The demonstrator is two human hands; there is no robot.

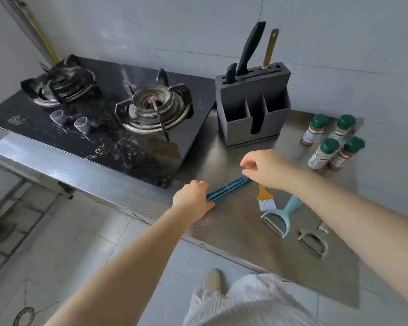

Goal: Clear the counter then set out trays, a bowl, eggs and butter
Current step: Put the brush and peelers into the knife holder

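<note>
Desk [292, 274] of embossed steel runs across the view from lower right toward the far left, carrying everything here. Nearest on it, toward the right edge, lies a metal peeler [315, 241], and just beyond that a pale blue peeler [283, 216] with its blade end toward the viewer. A small pastry brush [265, 198] with an orange handle and white bristles rests just beside the blue peeler, its handle partly hidden under the right forearm

Both bare arms reach forward over the front edge. The left hand [192, 200] is curled over the near end of a bundle of blue chopsticks [229, 189], fingers pressed down on it against the desk. The right hand [263, 169] is at the far end of the same bundle, thumb and forefinger drawn together in a pinch right above the tips; whether they actually grip the sticks cannot be told. The bundle lies flat, slanting from near left to far right

Farther back on the right stand four spice jars [332, 142] with green caps, grouped close together. Behind the hands sits a grey knife block [253, 107] holding two black-handled knives and one wooden-handled tool. To the far left lies a black two-burner gas hob [99, 114], with a tiled wall behind
</note>
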